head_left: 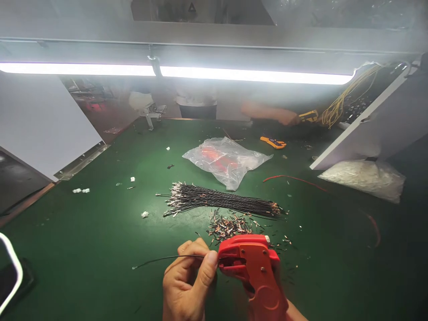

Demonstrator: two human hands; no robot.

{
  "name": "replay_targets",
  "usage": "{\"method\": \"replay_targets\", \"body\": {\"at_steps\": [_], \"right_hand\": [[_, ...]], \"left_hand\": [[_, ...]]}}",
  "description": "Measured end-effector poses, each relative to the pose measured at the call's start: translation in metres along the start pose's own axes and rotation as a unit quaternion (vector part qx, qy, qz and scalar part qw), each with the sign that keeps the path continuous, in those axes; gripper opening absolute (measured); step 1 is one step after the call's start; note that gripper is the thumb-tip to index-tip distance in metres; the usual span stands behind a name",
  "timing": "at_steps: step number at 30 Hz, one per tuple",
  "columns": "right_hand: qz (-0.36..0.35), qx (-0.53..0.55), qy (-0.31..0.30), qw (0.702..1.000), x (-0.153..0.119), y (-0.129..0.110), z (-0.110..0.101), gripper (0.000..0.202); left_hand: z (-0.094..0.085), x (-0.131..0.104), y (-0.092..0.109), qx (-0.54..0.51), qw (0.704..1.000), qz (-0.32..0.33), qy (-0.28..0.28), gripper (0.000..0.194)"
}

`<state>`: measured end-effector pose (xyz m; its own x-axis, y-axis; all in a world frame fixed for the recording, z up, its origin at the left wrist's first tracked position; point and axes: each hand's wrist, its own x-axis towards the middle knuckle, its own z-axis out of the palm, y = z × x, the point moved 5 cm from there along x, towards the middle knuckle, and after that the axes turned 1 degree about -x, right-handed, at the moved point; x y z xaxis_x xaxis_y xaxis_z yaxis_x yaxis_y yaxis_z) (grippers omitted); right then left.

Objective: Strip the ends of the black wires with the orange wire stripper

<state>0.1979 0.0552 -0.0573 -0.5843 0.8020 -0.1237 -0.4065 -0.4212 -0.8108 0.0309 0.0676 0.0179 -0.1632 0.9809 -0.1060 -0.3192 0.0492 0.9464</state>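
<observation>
Between the thumb and fingers of my left hand (190, 281) is a thin black wire (163, 258), its free tip pointing left. The wire's other end reaches the jaws of a red wire stripper (257, 267). My right hand (294, 311) grips this tool; its fingers are hidden behind the handle, and only a bit of hand or wrist shows. Just beyond lies a pile of black insulation scraps and copper bits (229, 226). Behind that pile is a bundle of black wires (220, 199), with metal terminals at its left end and bare copper at its right.
A clear plastic bag (230, 162) with red contents lies on the green table (100, 249). Orange-handled pliers (273, 142), a red wire (294, 177) and a bag of pale pieces (364, 178) are to the right. Across the table, another person's arm (270, 113) reaches toward a yellow tool (309, 116).
</observation>
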Motion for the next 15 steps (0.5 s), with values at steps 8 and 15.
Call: {"method": "replay_targets", "body": {"at_steps": [8, 15], "right_hand": [[-0.01, 0.023, -0.01, 1.0, 0.018, 0.019, 0.007, 0.05], [0.001, 0.021, -0.018, 1.0, 0.005, 0.007, 0.019, 0.033]], "left_hand": [[0.003, 0.0, -0.009, -0.122, 0.982, -0.142, -0.006, 0.045], [0.002, -0.002, -0.008, -0.154, 0.967, -0.2, 0.031, 0.04]]}}
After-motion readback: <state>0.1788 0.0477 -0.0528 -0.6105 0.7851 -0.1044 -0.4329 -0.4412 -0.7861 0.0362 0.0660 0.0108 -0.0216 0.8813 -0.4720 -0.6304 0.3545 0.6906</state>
